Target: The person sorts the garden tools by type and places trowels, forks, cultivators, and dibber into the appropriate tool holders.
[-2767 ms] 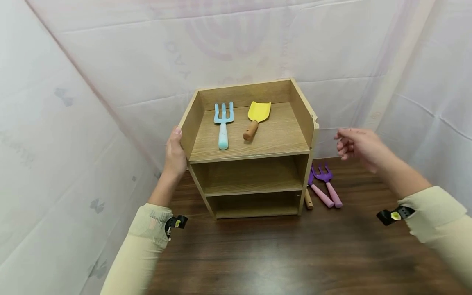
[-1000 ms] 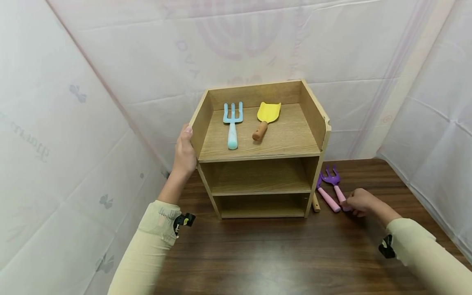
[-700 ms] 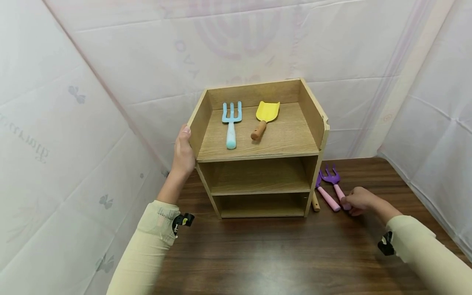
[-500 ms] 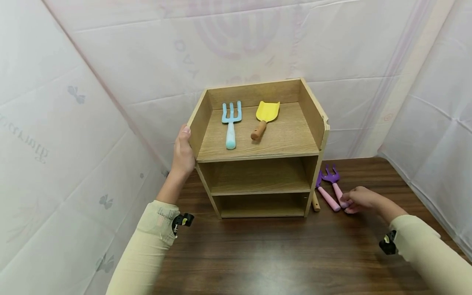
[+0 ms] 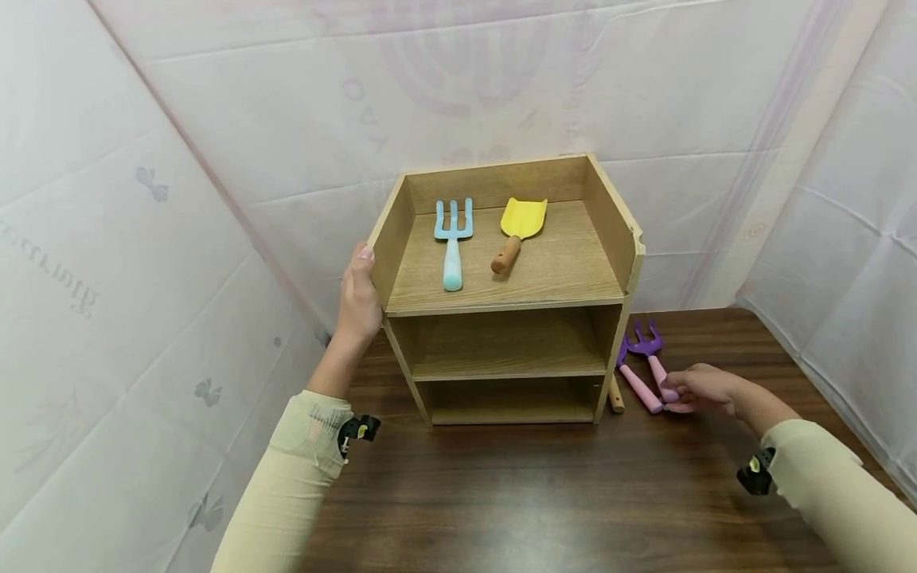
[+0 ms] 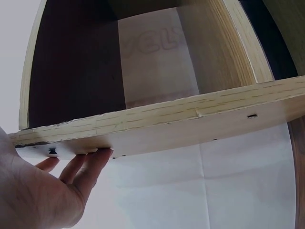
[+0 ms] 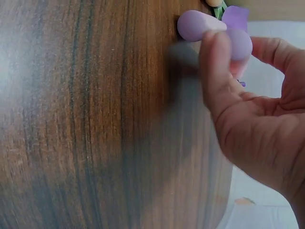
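My left hand (image 5: 360,298) rests against the outer left side of a wooden shelf unit (image 5: 501,305). In the left wrist view, its fingers (image 6: 90,169) lie fairly straight on the outer panel. To the right of the unit, my right hand (image 5: 705,387) pinches the pink handle of a purple hand fork (image 5: 646,346). The right wrist view shows the thumb and a finger around the rounded handle end (image 7: 239,45). Beside that fork lies another pink-handled tool (image 5: 640,388), its purple head partly hidden by the shelf unit.
A light blue hand fork (image 5: 452,247) and a yellow scoop (image 5: 523,219) with a brown handle lie on the top shelf. A wooden handle (image 5: 615,395) sticks out at the unit's right foot. White sheeting (image 5: 286,119) surrounds the dark wooden table (image 5: 530,493).
My right hand came down from the air to the purple hand fork and pinched its handle. Recently the handle end shifted slightly upward and left. My left hand stays at the shelf unit.
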A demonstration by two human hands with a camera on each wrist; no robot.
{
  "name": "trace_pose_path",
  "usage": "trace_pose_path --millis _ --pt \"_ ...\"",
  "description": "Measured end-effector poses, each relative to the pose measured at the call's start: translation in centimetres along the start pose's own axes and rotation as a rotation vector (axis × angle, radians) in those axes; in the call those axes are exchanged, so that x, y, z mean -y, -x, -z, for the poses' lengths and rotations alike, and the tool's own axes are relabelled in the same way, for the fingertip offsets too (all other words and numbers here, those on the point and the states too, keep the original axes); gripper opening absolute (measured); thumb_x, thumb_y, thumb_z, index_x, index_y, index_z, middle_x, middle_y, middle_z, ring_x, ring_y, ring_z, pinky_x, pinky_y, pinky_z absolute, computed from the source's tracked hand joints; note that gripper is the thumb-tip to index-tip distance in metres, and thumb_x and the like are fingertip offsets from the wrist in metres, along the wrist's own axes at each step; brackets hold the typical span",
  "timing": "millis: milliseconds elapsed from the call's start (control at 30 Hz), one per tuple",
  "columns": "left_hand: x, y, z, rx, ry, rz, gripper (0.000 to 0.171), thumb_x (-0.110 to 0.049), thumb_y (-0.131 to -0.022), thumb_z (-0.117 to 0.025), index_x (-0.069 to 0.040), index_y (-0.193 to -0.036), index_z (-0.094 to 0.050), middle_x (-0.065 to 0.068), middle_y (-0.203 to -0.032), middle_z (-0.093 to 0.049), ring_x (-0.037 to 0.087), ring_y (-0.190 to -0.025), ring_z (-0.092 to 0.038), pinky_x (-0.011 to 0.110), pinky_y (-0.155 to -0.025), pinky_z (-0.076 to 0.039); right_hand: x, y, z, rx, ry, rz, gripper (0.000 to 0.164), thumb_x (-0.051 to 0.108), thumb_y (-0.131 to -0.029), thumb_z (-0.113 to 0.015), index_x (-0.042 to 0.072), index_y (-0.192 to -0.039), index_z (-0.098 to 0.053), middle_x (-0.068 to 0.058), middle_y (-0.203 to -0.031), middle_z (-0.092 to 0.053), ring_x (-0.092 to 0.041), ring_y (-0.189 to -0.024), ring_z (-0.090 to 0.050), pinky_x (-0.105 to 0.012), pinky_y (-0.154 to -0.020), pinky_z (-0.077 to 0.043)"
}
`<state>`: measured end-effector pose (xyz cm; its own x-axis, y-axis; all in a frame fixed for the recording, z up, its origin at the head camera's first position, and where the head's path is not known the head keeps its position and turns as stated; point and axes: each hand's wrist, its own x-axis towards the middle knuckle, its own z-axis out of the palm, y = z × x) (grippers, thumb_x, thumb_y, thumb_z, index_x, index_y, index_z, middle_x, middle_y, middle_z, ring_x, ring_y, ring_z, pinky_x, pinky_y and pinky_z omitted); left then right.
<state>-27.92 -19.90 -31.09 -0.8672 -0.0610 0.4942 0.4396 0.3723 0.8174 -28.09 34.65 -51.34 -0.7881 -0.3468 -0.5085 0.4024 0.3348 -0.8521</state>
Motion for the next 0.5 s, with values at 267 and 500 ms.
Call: trace_pose_path --millis 267,500 --pt "0.2 0.1 -0.2 0.01 0.009 0.015 0.067 -0.046 -0.104 -0.021 -0.005 -0.146 -0.052 0.025 -0.128 -0.057 0.024 -0.106 -0.054 0.033 -0.094 -0.044 -0.2 0.3 0.4 0.034 -0.161 0.031 0.024 0.011 -0.111 -0.05 -0.001 -0.113 -0.071 -0.001 -0.104 -0.068 -0.008 -0.097 -0.071 -0.023 -0.093 -0.062" --pt "0.3 0.1 -0.1 0.0 0.009 0.011 0.067 -0.047 -0.103 -0.022 -0.004 -0.145 -0.052 0.025 -0.125 -0.058 0.023 -0.103 -0.054 0.033 -0.092 -0.044 1.3 0.8 -0.1 0.028 -0.179 0.067 0.024 0.009 -0.11 -0.051 -0.001 -0.108 -0.074 -0.003 -0.102 -0.074 -0.01 -0.099 -0.075 -0.023 -0.094 -0.062"
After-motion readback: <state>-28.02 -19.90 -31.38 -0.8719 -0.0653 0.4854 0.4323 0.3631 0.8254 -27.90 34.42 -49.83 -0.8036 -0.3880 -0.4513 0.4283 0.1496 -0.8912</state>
